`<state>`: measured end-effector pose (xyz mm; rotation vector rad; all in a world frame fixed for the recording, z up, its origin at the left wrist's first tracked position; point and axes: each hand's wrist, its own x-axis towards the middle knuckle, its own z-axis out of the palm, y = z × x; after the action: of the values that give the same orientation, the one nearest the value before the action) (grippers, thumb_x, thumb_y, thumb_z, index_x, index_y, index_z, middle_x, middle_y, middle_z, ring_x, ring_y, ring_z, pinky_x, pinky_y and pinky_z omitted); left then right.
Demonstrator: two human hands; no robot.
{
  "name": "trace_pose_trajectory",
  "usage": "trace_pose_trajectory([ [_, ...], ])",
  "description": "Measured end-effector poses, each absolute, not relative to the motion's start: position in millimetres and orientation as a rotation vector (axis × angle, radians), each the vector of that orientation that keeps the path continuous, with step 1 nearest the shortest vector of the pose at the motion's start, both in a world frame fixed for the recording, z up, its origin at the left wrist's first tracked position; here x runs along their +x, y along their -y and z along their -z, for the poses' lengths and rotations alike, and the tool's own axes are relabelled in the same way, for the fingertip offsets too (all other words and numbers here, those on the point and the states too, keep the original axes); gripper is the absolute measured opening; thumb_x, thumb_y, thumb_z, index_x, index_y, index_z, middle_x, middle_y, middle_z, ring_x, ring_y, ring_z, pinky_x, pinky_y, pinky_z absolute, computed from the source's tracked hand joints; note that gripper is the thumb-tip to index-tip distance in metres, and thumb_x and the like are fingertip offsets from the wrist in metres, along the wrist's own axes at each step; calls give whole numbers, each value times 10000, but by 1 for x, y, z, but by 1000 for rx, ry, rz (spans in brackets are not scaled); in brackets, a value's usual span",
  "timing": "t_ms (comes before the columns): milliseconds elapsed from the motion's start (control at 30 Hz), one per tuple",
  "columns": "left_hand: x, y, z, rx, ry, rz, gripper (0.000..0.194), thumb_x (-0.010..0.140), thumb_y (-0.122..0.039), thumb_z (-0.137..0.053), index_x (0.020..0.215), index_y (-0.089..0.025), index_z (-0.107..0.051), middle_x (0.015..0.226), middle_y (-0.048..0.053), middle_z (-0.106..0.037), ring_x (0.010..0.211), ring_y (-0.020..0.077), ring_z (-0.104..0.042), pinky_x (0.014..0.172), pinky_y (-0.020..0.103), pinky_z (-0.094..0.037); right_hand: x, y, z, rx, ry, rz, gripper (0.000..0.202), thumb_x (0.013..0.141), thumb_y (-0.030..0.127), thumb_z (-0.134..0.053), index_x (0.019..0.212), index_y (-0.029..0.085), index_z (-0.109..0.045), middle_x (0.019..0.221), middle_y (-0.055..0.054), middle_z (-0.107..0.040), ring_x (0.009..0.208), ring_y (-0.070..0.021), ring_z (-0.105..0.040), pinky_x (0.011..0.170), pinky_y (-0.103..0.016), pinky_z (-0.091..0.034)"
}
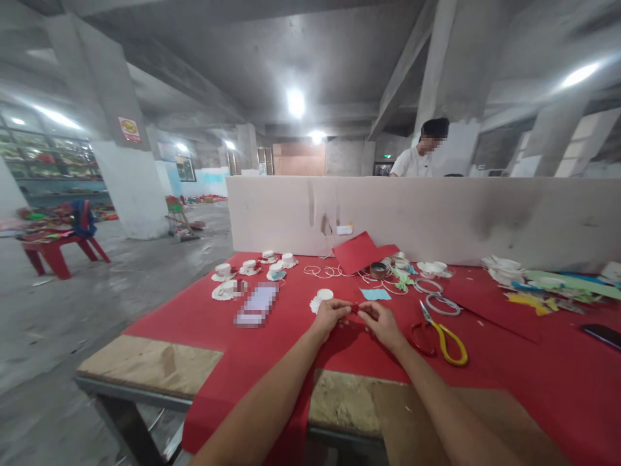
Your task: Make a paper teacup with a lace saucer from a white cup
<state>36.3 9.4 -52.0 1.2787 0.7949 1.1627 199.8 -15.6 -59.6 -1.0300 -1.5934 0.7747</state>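
Note:
Both hands meet over the red sheet covering the table (286, 349). Between the fingertips is a small red piece (355, 309), perhaps paper or cloth; its exact kind is too small to make out. My left hand (332, 315) pinches its left side, and my right hand (380, 320) pinches its right side. Just behind my left hand stands a small white paper cup on a frilled saucer (324, 298), partly hidden by the fingers. To the right of my right hand lie scissors (442, 336) with one yellow and one red handle. A light blue paper piece (375, 294) lies behind the hands.
Several white cup-and-saucer pieces (223, 272) stand at the left back. Wire coils (442, 304), a brown tape roll (378, 270) and coloured scraps (533, 303) lie to the right. A dark phone (601, 335) is at the right edge. Behind a pale partition (417, 213) is another person (412, 162).

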Motion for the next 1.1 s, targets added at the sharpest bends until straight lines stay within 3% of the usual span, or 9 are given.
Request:
trace_pose_trajectory([
  [133,36,-10,53,1285,-806,-1147,274,616,-264,-698,834,-100,-685,612,26,-629,411,66,-498,386,179,-341,201,15,61,-1070,1645,-702,211,775,377,-551,799,167,-551,577,24,-543,420,-103,-501,425,-223,-409],
  [300,35,-11,53,1299,-787,-1148,296,636,-299,-691,860,-107,-690,652,41,-652,419,59,-494,396,175,-342,200,16,61,-1063,1595,-727,264,769,411,-548,895,179,-538,697,-6,-601,444,-105,-508,427,-232,-436],
  [500,35,-9,50,1331,-838,-1058,323,625,-327,-709,856,-102,-693,703,67,-676,412,59,-490,391,180,-345,201,20,55,-1128,1670,-616,240,790,414,-513,777,177,-544,544,30,-517,423,-113,-506,427,-226,-404],
  [700,35,-9,51,1320,-812,-1106,306,630,-303,-704,865,-107,-690,657,42,-657,396,52,-474,379,171,-327,198,19,59,-1080,1595,-678,287,783,412,-527,952,182,-509,731,-9,-591,464,-107,-520,423,-226,-427],
  [867,35,-9,51,1346,-835,-1048,362,606,-349,-720,870,-104,-688,698,59,-671,400,54,-479,388,181,-334,200,18,59,-1097,1647,-637,247,787,422,-519,798,176,-530,605,16,-544,423,-100,-498,418,-220,-410],
  [1100,35,-10,51,1327,-793,-1082,367,606,-338,-711,888,-106,-684,689,53,-670,397,50,-471,390,178,-327,198,22,53,-1064,1614,-683,282,796,433,-495,898,171,-526,650,4,-575,406,-87,-485,375,-201,-371],
])
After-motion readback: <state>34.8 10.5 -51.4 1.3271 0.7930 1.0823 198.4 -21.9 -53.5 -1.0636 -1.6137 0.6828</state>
